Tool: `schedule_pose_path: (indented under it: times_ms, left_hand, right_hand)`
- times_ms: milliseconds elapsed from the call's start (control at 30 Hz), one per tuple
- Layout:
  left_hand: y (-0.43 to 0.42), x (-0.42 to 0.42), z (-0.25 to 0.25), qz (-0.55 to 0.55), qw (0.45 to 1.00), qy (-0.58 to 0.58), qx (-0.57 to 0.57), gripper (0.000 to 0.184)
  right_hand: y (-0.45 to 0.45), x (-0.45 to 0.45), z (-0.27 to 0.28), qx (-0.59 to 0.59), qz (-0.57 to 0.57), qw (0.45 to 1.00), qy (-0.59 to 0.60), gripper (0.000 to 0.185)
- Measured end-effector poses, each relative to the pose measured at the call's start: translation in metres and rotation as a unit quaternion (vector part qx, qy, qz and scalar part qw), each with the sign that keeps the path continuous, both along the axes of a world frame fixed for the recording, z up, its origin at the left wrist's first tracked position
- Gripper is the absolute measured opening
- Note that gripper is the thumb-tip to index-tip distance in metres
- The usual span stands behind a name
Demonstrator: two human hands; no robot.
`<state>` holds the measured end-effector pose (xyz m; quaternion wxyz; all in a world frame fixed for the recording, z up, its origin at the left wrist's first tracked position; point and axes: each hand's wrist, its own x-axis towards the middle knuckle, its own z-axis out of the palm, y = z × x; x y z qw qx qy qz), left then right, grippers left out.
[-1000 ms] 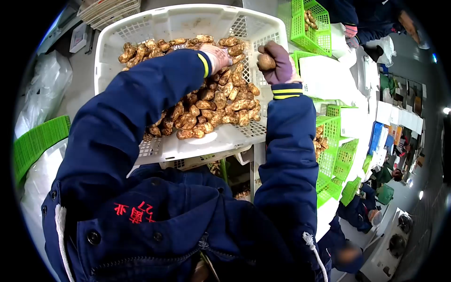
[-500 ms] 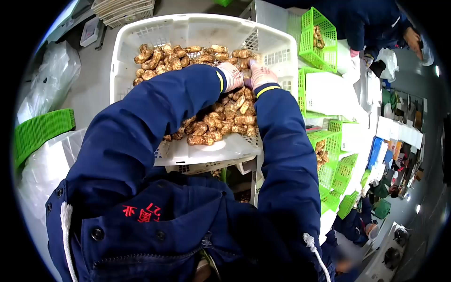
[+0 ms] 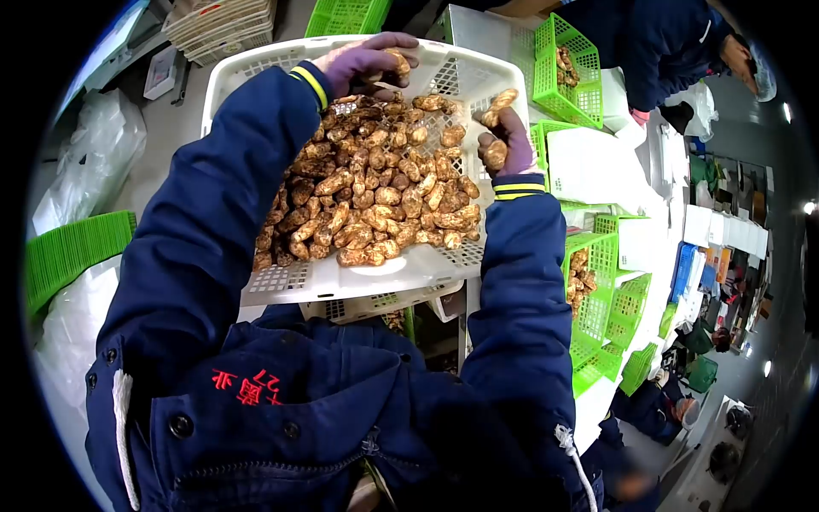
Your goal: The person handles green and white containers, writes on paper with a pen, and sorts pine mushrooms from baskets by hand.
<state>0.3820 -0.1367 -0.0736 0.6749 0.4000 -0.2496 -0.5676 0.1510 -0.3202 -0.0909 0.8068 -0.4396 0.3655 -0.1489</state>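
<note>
Brown, knobbly mushrooms [image 3: 375,196] lie heaped in a large white plastic crate [image 3: 478,60] with perforated walls. At the crate's far rim is my left hand [image 3: 363,64], in a purple-palmed glove, its fingers curled round a mushroom [image 3: 397,61]. By the right wall, my gloved right hand [image 3: 517,141] grips mushrooms: one [image 3: 501,102] sticks up past the fingers and another [image 3: 495,154] shows at the thumb side. Both hands are above the heap, palms partly turned to view.
Green baskets [image 3: 589,102] line the right side, some with mushrooms, beside white sheets [image 3: 593,166]. Stacked green baskets [image 3: 77,247] and clear plastic bags [image 3: 94,154] lie left. Pale crates [image 3: 217,26] are stacked behind. A co-worker's hand [image 3: 740,61] shows at upper right.
My hands have come up out of the heap and moved apart, left toward the far rim, right toward the right wall. Mushrooms now show in both, and the heap is spread nearer me.
</note>
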Motion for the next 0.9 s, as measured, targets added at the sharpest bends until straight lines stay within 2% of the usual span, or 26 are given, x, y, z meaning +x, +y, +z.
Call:
schedule_pose_path:
  times_ms: [33,67,100,133,200,267,300,333,400,433,467,500,533,567,600,633,667,700,733,767,800,833,867,900]
  left_hand:
    - [-0.012,-0.001,-0.002,-0.03,0.983,-0.127,0.129,0.031]
    - [-0.026,-0.002,-0.007,-0.058,0.933,-0.251,0.253,0.025]
    - [-0.042,-0.005,-0.022,-0.081,0.849,-0.462,0.243,0.019]
    - [-0.043,-0.014,-0.022,-0.11,0.694,-0.668,0.244,0.018]
    - [-0.061,-0.026,-0.065,-0.13,0.524,-0.78,0.316,0.021]
    - [-0.068,-0.045,-0.064,-0.193,0.503,-0.765,0.353,0.026]
    - [-0.071,-0.045,-0.078,-0.181,0.518,-0.768,0.332,0.027]
    - [-0.074,-0.05,-0.087,-0.167,0.481,-0.793,0.334,0.025]
    - [-0.073,-0.054,-0.083,-0.16,0.461,-0.818,0.304,0.021]
    - [-0.071,-0.054,-0.075,-0.156,0.462,-0.819,0.302,0.019]
    - [-0.068,-0.053,-0.073,-0.153,0.462,-0.82,0.301,0.017]
    - [-0.073,-0.053,-0.098,-0.124,0.373,-0.865,0.313,0.018]
    - [-0.068,-0.048,-0.104,-0.006,0.428,-0.867,0.256,0.015]
    - [-0.065,-0.04,-0.102,-0.056,0.441,-0.865,0.233,0.015]
    - [-0.063,-0.03,-0.098,-0.105,0.452,-0.861,0.209,0.016]
    - [-0.057,-0.021,-0.092,-0.123,0.452,-0.861,0.199,0.02]
    - [-0.054,-0.026,-0.063,-0.115,0.499,-0.817,0.266,0.029]
    - [-0.048,-0.027,-0.047,-0.114,0.552,-0.778,0.275,0.03]
    - [-0.044,-0.026,-0.032,-0.112,0.602,-0.737,0.285,0.03]
    - [-0.036,-0.025,-0.02,-0.09,0.686,-0.663,0.286,0.029]
    - [-0.038,-0.015,-0.032,-0.094,0.752,-0.594,0.268,0.028]
    - [-0.029,-0.014,-0.027,-0.091,0.84,-0.463,0.268,0.029]
    - [-0.021,-0.014,-0.022,-0.086,0.907,-0.319,0.26,0.031]
    - [-0.014,-0.01,-0.041,-0.072,0.966,-0.193,0.154,0.033]
  right_hand:
    - [0.006,0.003,0.007,0.08,-0.019,0.996,-0.043,0.035]
    - [0.012,0.006,0.013,0.16,-0.041,0.983,-0.081,0.034]
    - [0.018,0.008,0.016,0.172,-0.039,0.98,-0.091,0.033]
    - [0.021,0.009,0.015,0.184,-0.038,0.977,-0.099,0.031]
    - [0.023,0.009,0.01,0.233,-0.014,0.968,-0.094,0.03]
    - [0.028,0.007,0.018,0.197,-0.05,0.974,-0.097,0.028]
    - [0.023,0.003,0.019,0.255,-0.072,0.955,-0.134,0.029]
    - [0.032,0.004,0.03,0.195,-0.143,0.963,-0.117,0.031]
    - [0.047,0.003,0.045,0.147,-0.167,0.973,-0.062,0.033]
    - [0.045,-0.002,0.044,0.179,-0.128,0.975,-0.027,0.03]
    - [0.039,-0.012,0.033,0.233,-0.043,0.97,-0.048,0.024]
    - [0.036,-0.022,0.02,0.17,-0.025,0.985,-0.022,0.022]
    - [0.038,-0.027,0.016,0.108,-0.006,0.994,0.002,0.021]
    - [0.04,-0.028,0.024,0.007,0.056,0.997,0.053,0.02]
    - [0.045,-0.024,0.026,-0.126,0.015,0.977,0.174,0.015]
    - [0.043,-0.022,0.012,-0.231,0.09,0.945,0.216,0.023]
    - [0.038,-0.018,-0.003,-0.33,0.164,0.894,0.254,0.032]
    - [0.039,-0.007,0.003,-0.5,0.314,0.718,0.369,0.037]
    - [0.046,0.003,-0.005,-0.589,0.356,0.573,0.444,0.037]
    - [0.05,0.013,-0.007,-0.563,0.363,0.56,0.488,0.038]
    - [0.052,0.023,-0.006,-0.535,0.367,0.545,0.53,0.04]
    - [0.044,0.023,-0.022,-0.532,0.397,0.514,0.544,0.042]
    - [0.03,0.02,-0.051,-0.597,0.43,0.456,0.501,0.037]
    - [0.031,0.022,-0.046,-0.591,0.453,0.437,0.505,0.035]
